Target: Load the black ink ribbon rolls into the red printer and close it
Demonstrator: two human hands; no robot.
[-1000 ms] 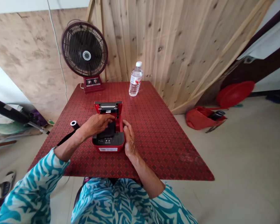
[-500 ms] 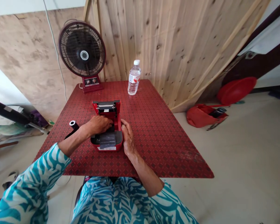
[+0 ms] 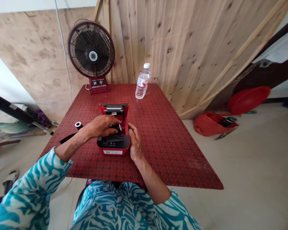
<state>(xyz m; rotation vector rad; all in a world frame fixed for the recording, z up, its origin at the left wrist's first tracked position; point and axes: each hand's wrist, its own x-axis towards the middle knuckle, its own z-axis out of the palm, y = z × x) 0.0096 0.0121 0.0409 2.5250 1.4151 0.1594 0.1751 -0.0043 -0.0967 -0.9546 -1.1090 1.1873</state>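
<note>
A black roll [image 3: 118, 129] is held in the left hand [image 3: 101, 126], pinched between the thumb below and the fingers above. Its pale core end is turned to the right, beyond the fingertips, while the rest is covered by the hand. The roll is placed over the open bay of a red printer [image 3: 127, 149], just behind the front panel [image 3: 112, 144]; whether the bay's floor is touched cannot be told. The lid [image 3: 114, 110] is raised at the back, beyond the left hand.

The right hand [image 3: 135, 142] is laid along the printer's right side, its fingers nearly straight and close together, with nothing grasped; the roll lies to its left.

Beside the left wrist, on the far side, a second roll [image 3: 78, 126] is seen on the red table [image 3: 172, 153], well apart from the bottle [image 3: 142, 83] and fan [image 3: 100, 83] at the back.
</note>
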